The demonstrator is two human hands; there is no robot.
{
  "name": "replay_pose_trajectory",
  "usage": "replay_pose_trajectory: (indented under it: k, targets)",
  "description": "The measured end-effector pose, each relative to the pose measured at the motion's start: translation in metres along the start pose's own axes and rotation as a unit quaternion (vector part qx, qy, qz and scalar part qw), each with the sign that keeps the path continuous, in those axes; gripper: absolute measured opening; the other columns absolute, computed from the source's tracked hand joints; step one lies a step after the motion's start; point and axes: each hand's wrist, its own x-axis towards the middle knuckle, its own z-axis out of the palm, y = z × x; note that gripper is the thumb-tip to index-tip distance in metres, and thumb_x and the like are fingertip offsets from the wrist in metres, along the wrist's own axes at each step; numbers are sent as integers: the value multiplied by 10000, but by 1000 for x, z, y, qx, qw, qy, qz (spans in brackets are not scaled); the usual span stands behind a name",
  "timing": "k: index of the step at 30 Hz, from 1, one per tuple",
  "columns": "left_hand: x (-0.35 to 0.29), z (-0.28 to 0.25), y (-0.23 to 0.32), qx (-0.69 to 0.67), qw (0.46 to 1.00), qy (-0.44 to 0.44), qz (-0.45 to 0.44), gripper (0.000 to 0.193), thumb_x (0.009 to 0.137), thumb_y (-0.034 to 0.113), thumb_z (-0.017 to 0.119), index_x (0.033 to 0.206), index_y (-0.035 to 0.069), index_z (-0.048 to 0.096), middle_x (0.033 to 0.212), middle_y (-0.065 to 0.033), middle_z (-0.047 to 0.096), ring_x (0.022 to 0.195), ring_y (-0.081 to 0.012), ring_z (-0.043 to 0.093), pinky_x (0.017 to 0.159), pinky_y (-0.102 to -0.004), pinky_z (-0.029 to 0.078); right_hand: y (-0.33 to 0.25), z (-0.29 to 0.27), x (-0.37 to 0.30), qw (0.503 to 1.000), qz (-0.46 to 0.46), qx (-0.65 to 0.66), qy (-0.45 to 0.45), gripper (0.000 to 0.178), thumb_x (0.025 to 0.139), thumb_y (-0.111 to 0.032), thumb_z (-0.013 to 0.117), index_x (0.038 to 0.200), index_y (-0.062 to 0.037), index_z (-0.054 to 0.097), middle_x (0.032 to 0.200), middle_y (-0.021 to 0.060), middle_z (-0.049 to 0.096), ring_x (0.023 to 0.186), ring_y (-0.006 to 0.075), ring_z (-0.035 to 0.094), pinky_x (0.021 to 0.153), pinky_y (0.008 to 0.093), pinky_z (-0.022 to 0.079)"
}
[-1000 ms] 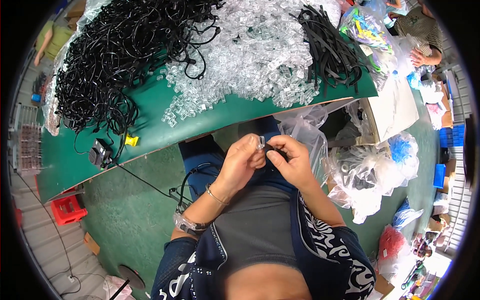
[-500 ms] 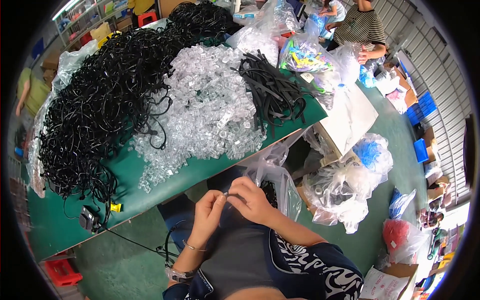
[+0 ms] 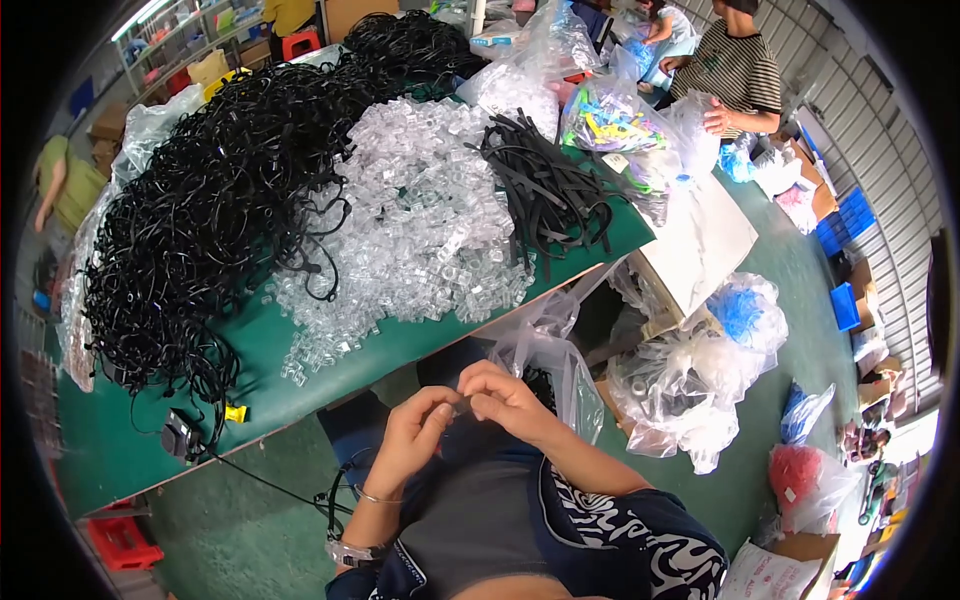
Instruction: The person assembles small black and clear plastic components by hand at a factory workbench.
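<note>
- Left hand (image 3: 415, 438) is curled, thumb and fingertips pinched toward the right hand; the two meet above the person's lap, just below the table's near edge.
- Right hand (image 3: 512, 402) is likewise closed, its fingers pinching a small piece (image 3: 462, 407) held between both hands.
- That small piece is mostly hidden by the fingers; its long axis and the way it points cannot be told.
- Beyond the hands stands the green table (image 3: 150, 440), its near edge running across just above the knuckles.
- Farther up from the hands lies a heap of clear plastic pieces (image 3: 420, 230), with a tangled pile of black cords (image 3: 220, 210) to its left and a bundle of flat black straps (image 3: 550, 190) to its right.
- Just right of the right hand hangs a clear plastic bag (image 3: 545, 360) with dark contents; more filled bags (image 3: 690, 370) sit on the floor farther right.
- Another person in a striped shirt (image 3: 735, 70) works at the far right end of the table.
- Against the frame half a second earlier, the hands stay joined in the same pinch at the lap, while the view has tipped so that the table and its piles sit lower and nearer to the hands.
</note>
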Motion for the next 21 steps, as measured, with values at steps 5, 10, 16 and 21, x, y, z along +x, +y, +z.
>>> replay_pose_trajectory:
  k: [5,10,16,21]
  targets:
    - [-3,-8,-9,-220,963,-65,-140,96,885,143,526,948,75,548,747,19,516,648,-36,472,504,-157,374,1,2,-3,996,38,-68,-33,305,766,-63,678,1038,-31,544,907,22,563,875,105,546,761,262,449]
    - [0,-7,-2,-257,952,-75,-147,73,884,156,532,906,88,516,743,25,510,639,-33,462,495,-158,354,-16,4,2,970,-59,-233,-28,249,743,-54,682,969,-16,586,886,66,565,803,149,573,696,264,465]
    - [-5,-5,-4,-242,956,-85,-143,138,879,202,536,825,88,480,739,15,517,631,-40,471,506,-159,332,-16,7,-1,953,-103,-283,-31,219,746,-39,665,950,-19,590,869,74,545,763,154,576,650,255,463]
    - [-9,1,0,-391,902,-36,-181,174,808,191,573,749,68,465,711,-38,525,582,-118,492,541,-220,371,-18,12,-5,967,-103,-234,-16,182,765,-7,641,936,3,579,879,77,530,784,156,583,683,244,467]
